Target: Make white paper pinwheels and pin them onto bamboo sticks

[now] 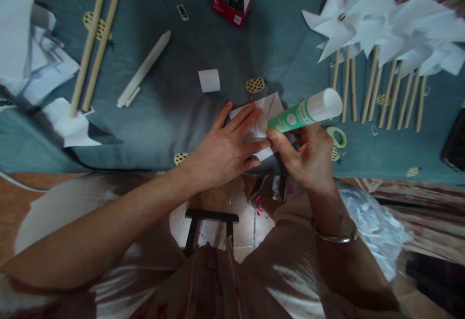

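Observation:
A folded white paper square (272, 106) lies near the table's front edge. My left hand (232, 147) rests flat on it with fingers spread. In my right hand (308, 149) is a green-and-white glue stick (290, 118), tilted with its lower end against the paper. The exact contact point is hidden by my fingers. Behind the paper lies a small white cap (209, 81). Over to the left is a pale marker-like pen (145, 69).
Two wooden sticks (96, 48) and white paper sheets (18, 38) lie at the left. A red box (228, 15) of small dark shiny pieces stands at the back. Several paper pinwheels (366, 19), a green ring (337, 137) and a dark phone-like object (454, 142) are at the right.

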